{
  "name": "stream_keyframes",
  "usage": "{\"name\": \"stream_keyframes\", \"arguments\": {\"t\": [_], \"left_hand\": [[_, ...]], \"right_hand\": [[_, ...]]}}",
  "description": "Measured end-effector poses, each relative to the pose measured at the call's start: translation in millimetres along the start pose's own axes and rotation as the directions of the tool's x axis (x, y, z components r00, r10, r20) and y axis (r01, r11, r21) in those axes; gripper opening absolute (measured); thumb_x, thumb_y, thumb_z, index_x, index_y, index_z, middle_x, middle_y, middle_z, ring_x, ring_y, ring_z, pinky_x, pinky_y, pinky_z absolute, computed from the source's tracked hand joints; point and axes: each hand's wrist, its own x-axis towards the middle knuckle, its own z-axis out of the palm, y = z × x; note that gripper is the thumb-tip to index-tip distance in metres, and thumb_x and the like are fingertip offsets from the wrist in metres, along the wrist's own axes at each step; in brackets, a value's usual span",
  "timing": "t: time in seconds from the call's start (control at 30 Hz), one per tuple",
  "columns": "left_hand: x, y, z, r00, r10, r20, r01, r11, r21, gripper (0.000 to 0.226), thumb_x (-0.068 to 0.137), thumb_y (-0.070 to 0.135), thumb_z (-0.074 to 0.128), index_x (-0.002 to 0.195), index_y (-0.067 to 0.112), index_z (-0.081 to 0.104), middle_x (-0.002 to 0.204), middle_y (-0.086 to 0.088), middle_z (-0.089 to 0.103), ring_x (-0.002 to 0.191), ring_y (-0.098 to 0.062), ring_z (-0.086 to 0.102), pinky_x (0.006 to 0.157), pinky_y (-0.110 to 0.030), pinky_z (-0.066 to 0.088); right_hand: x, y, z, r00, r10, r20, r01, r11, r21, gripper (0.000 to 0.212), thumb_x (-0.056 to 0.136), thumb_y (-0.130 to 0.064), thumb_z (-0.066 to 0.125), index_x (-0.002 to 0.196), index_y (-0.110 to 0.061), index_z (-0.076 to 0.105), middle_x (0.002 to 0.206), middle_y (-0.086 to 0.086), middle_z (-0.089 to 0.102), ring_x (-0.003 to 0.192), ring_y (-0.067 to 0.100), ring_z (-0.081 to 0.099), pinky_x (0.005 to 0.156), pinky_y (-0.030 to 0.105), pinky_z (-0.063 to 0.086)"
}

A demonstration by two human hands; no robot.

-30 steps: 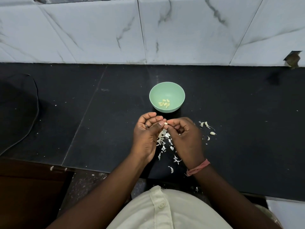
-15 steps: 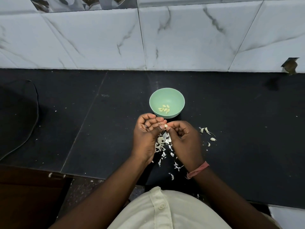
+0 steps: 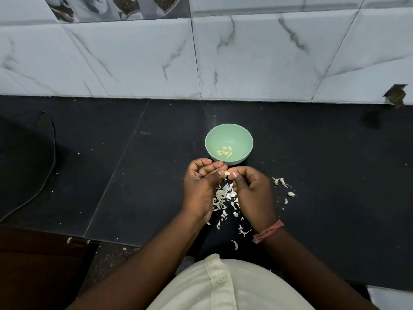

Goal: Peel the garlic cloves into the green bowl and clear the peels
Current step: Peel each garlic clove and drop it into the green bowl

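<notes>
- Pinching a single garlic clove (image 3: 227, 173) between their fingertips, the left hand (image 3: 201, 186) and the right hand (image 3: 251, 191) are held together at the centre of the frame, just below the green bowl (image 3: 241, 136).
- Both hands are seen with fingers curled inward, thumbs meeting at the clove.
- The green bowl is set on the black desk (image 3: 324, 164), slightly above centre; several peeled cloves (image 3: 225, 153) are gathered at its bottom.
- A heap of white peels (image 3: 223, 198) is scattered on the desk beneath and between the hands, trailing toward the lower centre.
- A few unpeeled cloves (image 3: 282, 181) are spread on the desk to the right of the right hand.
- A pink band (image 3: 268, 231) is worn on the right wrist.
- White marbled tiles (image 3: 245, 59) are seen across the upper frame.
</notes>
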Motion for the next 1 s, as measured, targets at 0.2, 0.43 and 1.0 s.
{"name": "stream_keyframes", "arguments": {"t": [0.2, 0.43, 1.0], "left_hand": [[-1, -5, -3, 0.995, -0.083, -0.050, 0.084, 0.997, 0.000, 0.037, 0.081, -0.023, 0.061, 0.104, 0.004, 0.055, 0.091, -0.014, 0.074, 0.091, -0.026, 0.074, 0.081, -0.035, 0.061], [7, -2, -1, 0.947, -0.298, -0.115, 0.293, 0.954, -0.066, 0.034, 0.089, -0.025, 0.046, 0.111, -0.001, 0.054, 0.103, -0.019, 0.070, 0.094, -0.026, 0.071, 0.076, -0.029, 0.062], [20, 2, -20, 0.890, -0.403, -0.212, 0.396, 0.915, -0.080, 0.041, 0.098, -0.011, 0.028, 0.128, -0.006, 0.055, 0.128, -0.027, 0.061, 0.124, -0.037, 0.058, 0.103, -0.044, 0.050]], "right_hand": [[-3, 6, 1, 1.000, 0.009, -0.003, -0.009, 1.000, -0.019, 0.010, 0.088, -0.002, 0.071, 0.090, -0.012, 0.072, 0.082, 0.000, 0.075, 0.079, 0.012, 0.072, 0.076, 0.026, 0.058], [4, 11, 7, 0.998, 0.046, 0.051, -0.040, 0.991, -0.128, 0.006, 0.094, -0.005, 0.064, 0.093, -0.010, 0.067, 0.085, -0.002, 0.072, 0.076, 0.003, 0.066, 0.071, 0.015, 0.051], [87, -6, 28, 0.981, 0.022, -0.193, -0.110, 0.883, -0.457, 0.014, 0.092, -0.006, 0.059, 0.094, -0.008, 0.072, 0.103, 0.006, 0.072, 0.101, 0.021, 0.065, 0.074, 0.020, 0.038]]}}
